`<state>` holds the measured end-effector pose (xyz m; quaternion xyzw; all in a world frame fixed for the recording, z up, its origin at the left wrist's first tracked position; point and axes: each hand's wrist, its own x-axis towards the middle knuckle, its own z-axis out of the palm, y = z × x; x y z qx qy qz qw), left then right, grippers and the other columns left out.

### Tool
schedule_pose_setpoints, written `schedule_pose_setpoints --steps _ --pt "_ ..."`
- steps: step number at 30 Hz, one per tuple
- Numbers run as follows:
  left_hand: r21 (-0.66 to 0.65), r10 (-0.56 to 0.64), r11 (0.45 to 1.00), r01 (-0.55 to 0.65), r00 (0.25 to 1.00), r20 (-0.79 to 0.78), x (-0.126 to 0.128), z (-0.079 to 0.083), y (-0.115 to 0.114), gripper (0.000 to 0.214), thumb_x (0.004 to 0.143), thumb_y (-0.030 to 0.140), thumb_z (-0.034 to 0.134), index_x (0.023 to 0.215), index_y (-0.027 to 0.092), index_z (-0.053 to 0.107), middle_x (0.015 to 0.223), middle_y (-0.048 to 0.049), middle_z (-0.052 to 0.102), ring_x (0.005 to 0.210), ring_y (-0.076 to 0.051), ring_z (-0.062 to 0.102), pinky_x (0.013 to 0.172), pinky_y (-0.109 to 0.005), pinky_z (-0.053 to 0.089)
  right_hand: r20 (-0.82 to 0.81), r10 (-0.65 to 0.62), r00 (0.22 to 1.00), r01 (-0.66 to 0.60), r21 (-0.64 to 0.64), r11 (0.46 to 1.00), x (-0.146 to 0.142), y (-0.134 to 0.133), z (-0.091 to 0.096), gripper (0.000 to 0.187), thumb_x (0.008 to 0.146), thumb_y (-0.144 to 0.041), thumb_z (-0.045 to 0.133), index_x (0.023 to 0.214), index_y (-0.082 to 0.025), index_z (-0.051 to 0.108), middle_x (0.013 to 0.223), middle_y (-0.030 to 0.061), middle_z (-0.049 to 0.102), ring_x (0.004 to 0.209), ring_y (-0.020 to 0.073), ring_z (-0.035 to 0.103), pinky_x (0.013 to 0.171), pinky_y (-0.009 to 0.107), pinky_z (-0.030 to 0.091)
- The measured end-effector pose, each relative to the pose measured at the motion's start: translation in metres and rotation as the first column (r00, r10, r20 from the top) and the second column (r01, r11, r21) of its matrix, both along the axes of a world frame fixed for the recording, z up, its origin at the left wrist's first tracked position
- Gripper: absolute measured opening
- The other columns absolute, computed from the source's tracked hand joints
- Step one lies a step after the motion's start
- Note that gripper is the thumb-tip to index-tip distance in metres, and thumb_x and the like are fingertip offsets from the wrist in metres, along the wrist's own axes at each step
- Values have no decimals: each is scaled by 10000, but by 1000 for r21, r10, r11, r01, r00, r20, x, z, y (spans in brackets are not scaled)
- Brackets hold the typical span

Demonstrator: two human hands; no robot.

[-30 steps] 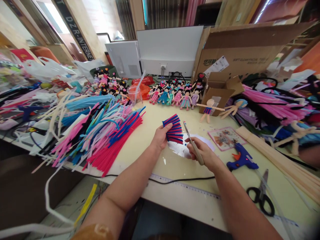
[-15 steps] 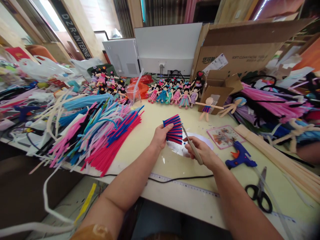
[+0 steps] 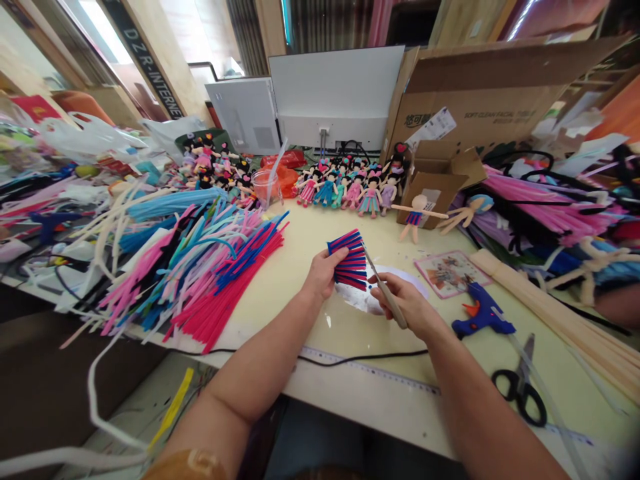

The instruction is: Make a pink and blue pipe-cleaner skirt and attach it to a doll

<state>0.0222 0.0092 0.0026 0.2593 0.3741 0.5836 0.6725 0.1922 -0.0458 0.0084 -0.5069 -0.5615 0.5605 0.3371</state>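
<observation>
My left hand (image 3: 323,272) pinches a fan-shaped piece of red and blue pipe cleaners (image 3: 351,263) by its left side, thumb on top. In my right hand (image 3: 403,300) is a pair of scissors (image 3: 391,303) with beige handles. Their blades lie along the right edge of the striped piece, by the pipe cleaner ends. Below both hands a pale round sheet (image 3: 360,300) with small dark bits lies on the table. A small doll (image 3: 414,217) with a similar red-and-blue striped body leans against a small box behind.
Piled pipe cleaners (image 3: 215,267) cover the left side. Finished dolls (image 3: 350,187) stand in rows at the back. To the right lie a blue glue gun (image 3: 483,313), black-handled scissors (image 3: 523,387), a picture card (image 3: 451,273) and beige strips (image 3: 560,320). A black cable (image 3: 350,359) crosses the front.
Almost nothing differs. Both hands, the striped piece and the scissors appear shifted a few pixels to the right, as does much of the table.
</observation>
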Motion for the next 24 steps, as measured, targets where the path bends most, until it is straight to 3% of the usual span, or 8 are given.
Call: schedule_pose_setpoints --steps 12,24 --pt "-9 -17 1000 17 1000 22 0 3 -1 344 602 278 799 887 112 702 783 -93 733 715 -231 694 818 -422 532 -11 -41 999 41 3 999 -2 -1 6 458 663 -547 679 921 -185 566 502 -88 415 405 70 357 362 211 300" --pt "5 -23 1000 23 998 60 -2 4 0 326 620 239 783 908 112 699 833 -87 735 738 -215 690 831 -417 527 -2 -86 996 86 27 996 1 -1 8 413 741 -538 601 965 -198 531 501 -91 428 403 83 398 389 216 338"
